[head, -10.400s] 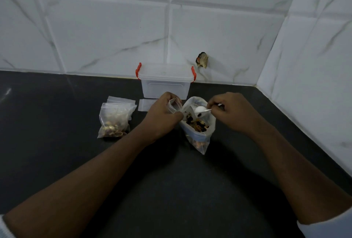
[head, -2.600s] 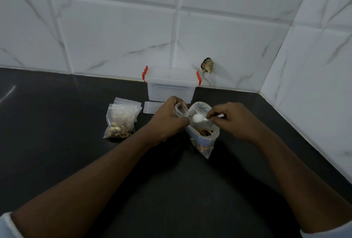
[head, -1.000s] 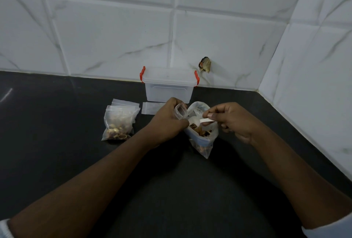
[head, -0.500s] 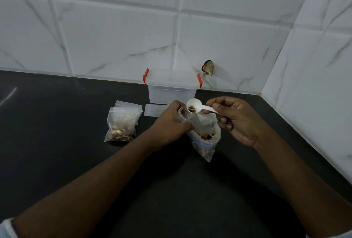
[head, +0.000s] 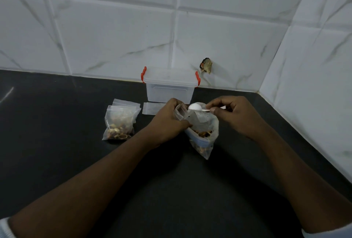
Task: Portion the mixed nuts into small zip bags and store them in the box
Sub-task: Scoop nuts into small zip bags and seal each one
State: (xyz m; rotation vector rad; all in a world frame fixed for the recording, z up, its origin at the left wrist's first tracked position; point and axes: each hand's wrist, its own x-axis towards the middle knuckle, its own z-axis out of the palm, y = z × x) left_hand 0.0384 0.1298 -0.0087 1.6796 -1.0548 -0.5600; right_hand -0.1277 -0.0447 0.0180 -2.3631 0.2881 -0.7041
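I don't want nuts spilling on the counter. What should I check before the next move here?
1. The small zip bag held open by the left hand: ok.
2. The spoon pinched by the right hand, bowl over that bag's mouth: ok.
3. The large nut bag open, nuts left inside: ok.
4. How full the small zip bag is: cannot tell, the left hand hides it.
5. The box ready to take bags: not ok, its lid is on.
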